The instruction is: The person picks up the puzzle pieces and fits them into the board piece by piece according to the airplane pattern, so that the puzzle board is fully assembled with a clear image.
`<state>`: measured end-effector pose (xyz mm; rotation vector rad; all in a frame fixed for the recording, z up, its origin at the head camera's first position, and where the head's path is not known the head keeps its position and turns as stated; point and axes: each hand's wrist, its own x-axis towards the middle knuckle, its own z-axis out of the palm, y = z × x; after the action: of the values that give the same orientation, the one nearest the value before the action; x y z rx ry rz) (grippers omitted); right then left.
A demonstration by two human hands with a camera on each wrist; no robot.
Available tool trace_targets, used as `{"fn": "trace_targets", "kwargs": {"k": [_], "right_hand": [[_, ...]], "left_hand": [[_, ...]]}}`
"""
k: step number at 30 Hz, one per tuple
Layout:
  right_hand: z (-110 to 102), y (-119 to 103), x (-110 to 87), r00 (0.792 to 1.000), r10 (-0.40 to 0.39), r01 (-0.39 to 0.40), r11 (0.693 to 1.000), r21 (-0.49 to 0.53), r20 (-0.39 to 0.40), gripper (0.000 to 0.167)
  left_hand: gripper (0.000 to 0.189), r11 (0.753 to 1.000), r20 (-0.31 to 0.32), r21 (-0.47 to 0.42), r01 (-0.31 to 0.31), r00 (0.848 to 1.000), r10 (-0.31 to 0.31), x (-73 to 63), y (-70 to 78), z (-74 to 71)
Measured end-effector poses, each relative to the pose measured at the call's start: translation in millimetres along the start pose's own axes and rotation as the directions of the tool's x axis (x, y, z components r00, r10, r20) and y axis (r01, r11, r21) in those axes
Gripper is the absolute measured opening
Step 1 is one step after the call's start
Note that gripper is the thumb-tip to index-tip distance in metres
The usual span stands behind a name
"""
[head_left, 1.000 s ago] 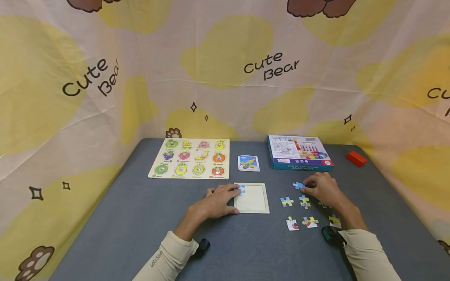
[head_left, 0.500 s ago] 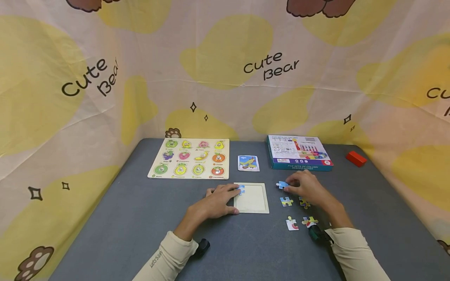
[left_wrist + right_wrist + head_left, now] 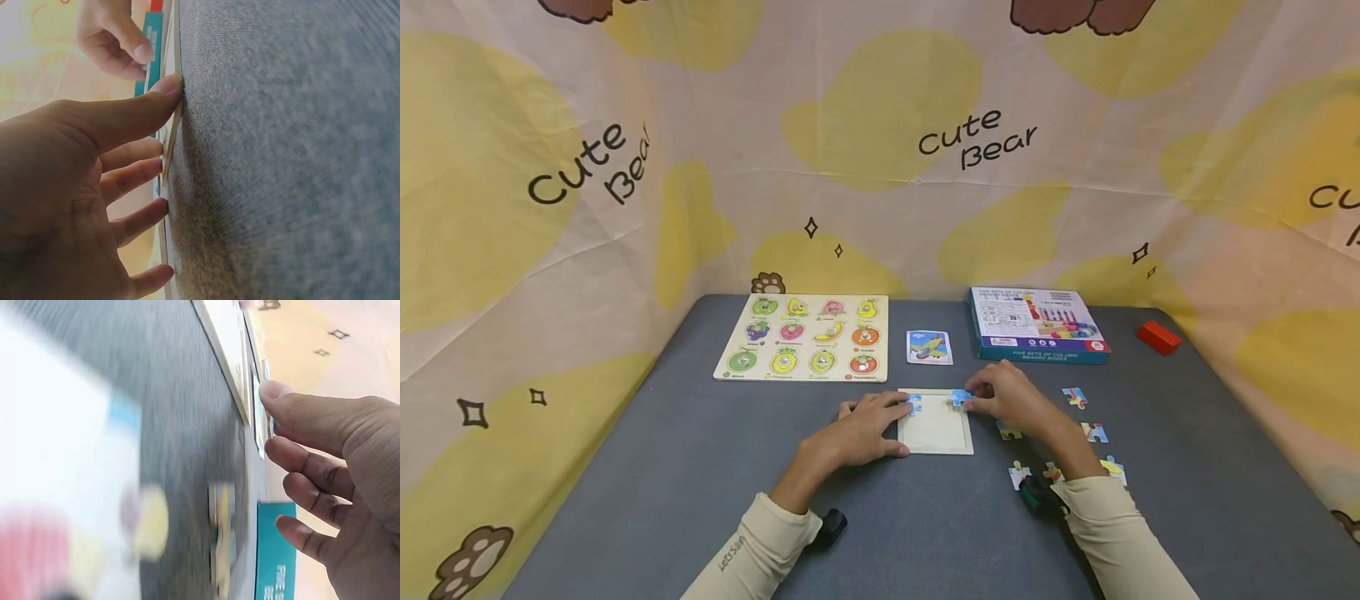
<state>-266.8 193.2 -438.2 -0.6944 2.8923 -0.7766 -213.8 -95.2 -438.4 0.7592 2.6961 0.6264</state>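
Observation:
My left hand (image 3: 865, 432) rests at the left side of the pale puzzle tray (image 3: 934, 437). Its thumb touches the near left corner; the fingers reach to the far left corner, over a blue puzzle piece (image 3: 917, 405) inside. In the left wrist view, the thumb (image 3: 144, 109) presses on the tray's edge, with the other fingers spread and nearly straight. Between thumb and index finger, my right hand (image 3: 1017, 402) pinches another blue puzzle piece (image 3: 958, 399) over the tray's far right corner. From the right wrist view, this piece (image 3: 269, 425) appears edge-on.
Several loose puzzle pieces (image 3: 1094, 432) lie right of the tray, some partly hidden by the right arm. Behind are a fruit board (image 3: 805, 337), an airplane picture card (image 3: 929, 347) and a flat box (image 3: 1041, 325). A red block (image 3: 1159, 337) sits far right.
My right hand has carried the pinched blue piece leftward from the loose pieces to above the tray's far right corner. My left hand has stayed in place.

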Motion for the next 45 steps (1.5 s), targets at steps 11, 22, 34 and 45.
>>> {"fn": "trace_targets", "kwargs": {"k": [11,22,34,45], "right_hand": [[14.3,-18.8,12.2,0.998,-0.061,0.061,0.998,-0.004,0.031,0.018],[27.2,-27.3,16.2,0.999,-0.042,0.041,0.999,0.019,0.020,0.018],[26.9,-33.4,17.8,0.998,-0.048,0.047,0.998,0.039,0.038,0.021],[28.3,-38.1,20.0,0.999,0.025,-0.026,1.000,0.010,0.039,0.020]], "left_hand": [[0.069,1.000,0.020,0.013,0.013,1.000,-0.013,2.0,0.2,-1.1],[0.068,0.999,0.016,0.034,0.006,1.000,-0.006,1.8,2.1,-1.1],[0.068,1.000,0.007,0.026,0.010,1.000,-0.010,0.7,1.8,-1.5],[0.069,1.000,0.007,0.016,0.017,1.000,-0.017,1.5,0.5,-1.3]]}}
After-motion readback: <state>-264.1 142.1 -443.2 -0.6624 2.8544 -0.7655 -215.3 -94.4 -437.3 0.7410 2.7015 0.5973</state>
